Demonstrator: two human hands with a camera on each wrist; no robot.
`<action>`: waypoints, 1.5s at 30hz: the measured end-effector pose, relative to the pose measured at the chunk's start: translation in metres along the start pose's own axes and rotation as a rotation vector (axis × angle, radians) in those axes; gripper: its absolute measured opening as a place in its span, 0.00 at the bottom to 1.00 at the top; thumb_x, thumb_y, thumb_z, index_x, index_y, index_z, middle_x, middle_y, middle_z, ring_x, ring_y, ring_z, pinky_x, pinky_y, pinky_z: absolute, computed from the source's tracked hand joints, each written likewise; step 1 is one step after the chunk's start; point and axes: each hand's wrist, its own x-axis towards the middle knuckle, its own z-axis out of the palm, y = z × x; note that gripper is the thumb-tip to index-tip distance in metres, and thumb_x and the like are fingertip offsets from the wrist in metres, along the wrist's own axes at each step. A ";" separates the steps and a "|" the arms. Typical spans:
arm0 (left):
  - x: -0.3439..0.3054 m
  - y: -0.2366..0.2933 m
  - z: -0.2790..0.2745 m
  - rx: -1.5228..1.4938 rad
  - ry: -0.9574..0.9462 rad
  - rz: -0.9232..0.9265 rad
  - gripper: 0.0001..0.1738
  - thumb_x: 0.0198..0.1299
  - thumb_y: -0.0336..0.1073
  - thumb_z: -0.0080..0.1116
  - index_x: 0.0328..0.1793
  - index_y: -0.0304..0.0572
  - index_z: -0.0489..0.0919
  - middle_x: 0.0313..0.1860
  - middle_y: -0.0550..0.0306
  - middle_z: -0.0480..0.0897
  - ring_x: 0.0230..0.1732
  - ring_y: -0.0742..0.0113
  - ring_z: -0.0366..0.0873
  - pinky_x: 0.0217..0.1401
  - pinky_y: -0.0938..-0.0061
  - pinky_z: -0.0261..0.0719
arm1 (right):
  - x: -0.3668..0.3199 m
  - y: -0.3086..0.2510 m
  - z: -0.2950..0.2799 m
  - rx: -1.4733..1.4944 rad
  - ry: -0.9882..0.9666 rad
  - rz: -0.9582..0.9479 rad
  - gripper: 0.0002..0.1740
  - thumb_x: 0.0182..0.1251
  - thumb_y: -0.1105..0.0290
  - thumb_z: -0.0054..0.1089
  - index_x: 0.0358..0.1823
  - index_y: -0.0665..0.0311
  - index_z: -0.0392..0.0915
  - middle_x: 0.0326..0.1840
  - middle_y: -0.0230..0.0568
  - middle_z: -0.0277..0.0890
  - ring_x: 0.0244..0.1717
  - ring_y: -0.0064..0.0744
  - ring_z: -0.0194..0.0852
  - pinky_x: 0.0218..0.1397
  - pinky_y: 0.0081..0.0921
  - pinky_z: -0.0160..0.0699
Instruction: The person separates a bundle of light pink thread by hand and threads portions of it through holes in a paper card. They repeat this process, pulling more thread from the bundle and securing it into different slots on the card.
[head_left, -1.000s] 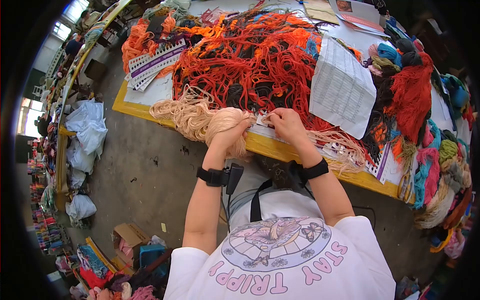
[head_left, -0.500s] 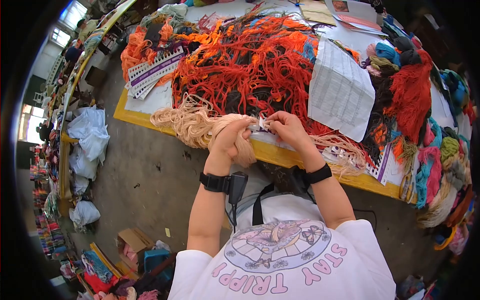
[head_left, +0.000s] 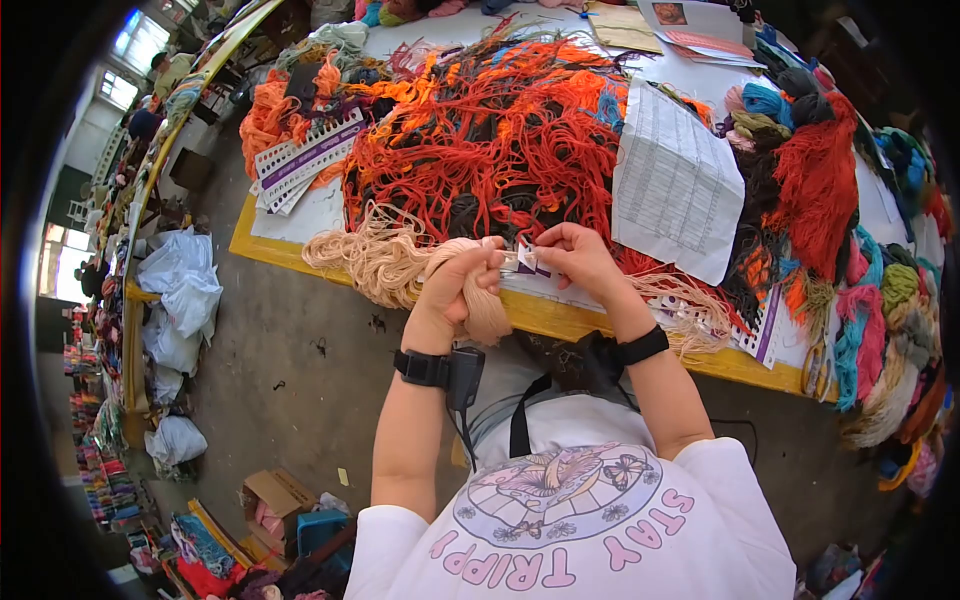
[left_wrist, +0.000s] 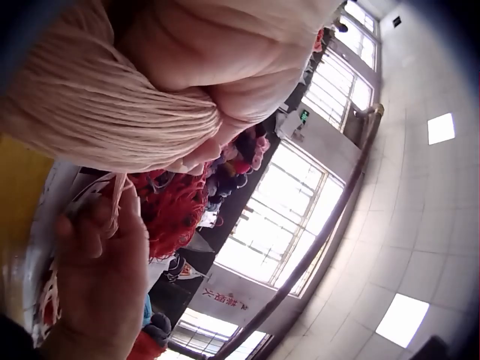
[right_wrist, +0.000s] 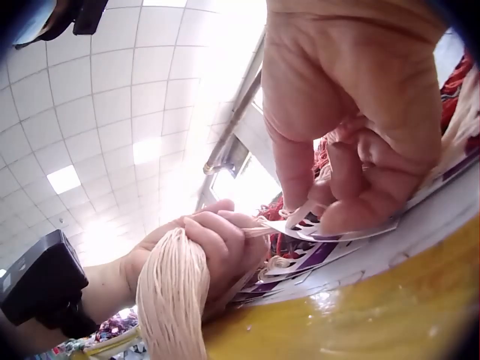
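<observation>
In the head view my left hand point(head_left: 452, 290) grips a peach yarn skein point(head_left: 375, 258) at the table's front edge. Its strands fan over the hand and hang down below it, as the right wrist view shows of the skein point(right_wrist: 172, 300). My right hand point(head_left: 582, 262) is close beside it, fingers curled, pinching thin peach strands that run across from the left hand. Under these fingers lies a white card point(right_wrist: 330, 246) with a purple stripe and holes along its edge. The right hand point(left_wrist: 105, 277) also appears below the skein in the left wrist view.
A large tangle of red, orange and black yarn point(head_left: 480, 150) covers the table behind the hands. Printed paper point(head_left: 675, 185) lies on the right, hole-punched cards point(head_left: 308, 155) on the left. Scissors point(head_left: 815, 368) and coloured skeins point(head_left: 865, 330) are at the right end.
The right hand has shifted slightly right, and more of the white card shows between the hands. The left hand keeps its grip on the skein. The head view has moved a little.
</observation>
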 end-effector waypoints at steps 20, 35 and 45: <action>-0.006 -0.006 0.003 0.582 -0.196 0.125 0.10 0.57 0.39 0.57 0.36 0.40 0.78 0.35 0.58 0.80 0.30 0.75 0.75 0.30 0.81 0.71 | -0.009 -0.017 0.015 -0.718 0.116 -0.593 0.10 0.49 0.71 0.58 0.35 0.55 0.76 0.28 0.40 0.70 0.31 0.42 0.73 0.34 0.31 0.71; -0.066 0.111 -0.039 0.237 0.545 0.753 0.09 0.60 0.38 0.52 0.41 0.42 0.75 0.24 0.64 0.72 0.20 0.77 0.67 0.23 0.81 0.68 | 0.013 -0.029 -0.008 -0.255 -0.236 0.062 0.09 0.59 0.67 0.55 0.38 0.63 0.74 0.32 0.32 0.74 0.29 0.19 0.74 0.22 0.19 0.76; 0.009 -0.023 -0.011 1.926 0.294 1.016 0.08 0.54 0.33 0.53 0.39 0.41 0.76 0.33 0.49 0.76 0.36 0.52 0.73 0.41 0.62 0.71 | 0.008 0.001 0.008 -0.424 0.021 -0.190 0.08 0.54 0.69 0.61 0.29 0.67 0.77 0.29 0.36 0.75 0.25 0.22 0.74 0.26 0.21 0.72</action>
